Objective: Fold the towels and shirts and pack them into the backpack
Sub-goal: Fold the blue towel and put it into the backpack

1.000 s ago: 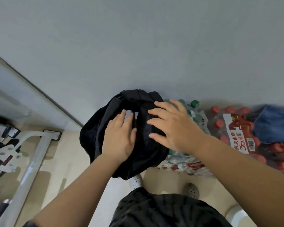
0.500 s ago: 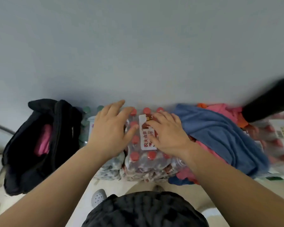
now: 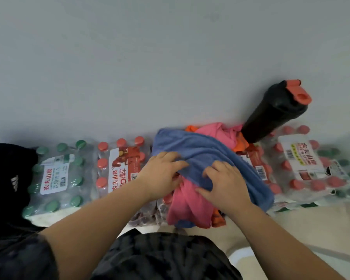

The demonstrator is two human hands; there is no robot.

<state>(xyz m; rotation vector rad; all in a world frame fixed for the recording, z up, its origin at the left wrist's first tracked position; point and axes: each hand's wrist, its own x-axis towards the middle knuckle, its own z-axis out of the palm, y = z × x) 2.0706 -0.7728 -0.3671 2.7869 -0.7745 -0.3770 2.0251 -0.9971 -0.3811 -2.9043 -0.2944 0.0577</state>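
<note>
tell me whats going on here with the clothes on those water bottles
A person leans over laundry heaped on shrink-wrapped packs of water bottles by a wall. The left hand and the right hand both grip a blue terry towel draped over a pink garment and an orange garment, none folded yet. The black fabric backpack sits far left; a black shaker bottle with an orange lid stands behind the heap.

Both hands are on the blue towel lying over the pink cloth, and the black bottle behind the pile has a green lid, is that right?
Not quite. The head view shows that the lid of the black bottle is orange-red, not green. The rest holds: the left hand and the right hand are on the blue towel, which lies over the pink cloth.
</note>
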